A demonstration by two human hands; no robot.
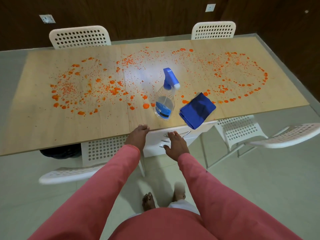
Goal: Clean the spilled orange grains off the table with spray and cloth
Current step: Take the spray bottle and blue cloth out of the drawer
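Cleaning not begun: orange grains (110, 87) cover desk (43, 122); spray bottle (165, 99) and cloth (197, 110) untouched; left hand (138, 134) on the edge, right hand (175, 146) spread, both empty.

Long rectangular table (52, 129), light wood top made of panels with visible seams, on a pale border. Glare patch of overhead light near the table centre. Far wall (138, 14) dark brown wood panelling; two white socket plates on it, one at left (47, 18), one at right (210, 7). Two white perforated chairs on the far side, left (79, 37) and right (213, 30). More white perforated chairs on the near side, one at lower left (69, 173), two at right (287, 135). White drawer unit (155, 144) with curved metal handles under the near edge. Floor (259, 179) pale tile.
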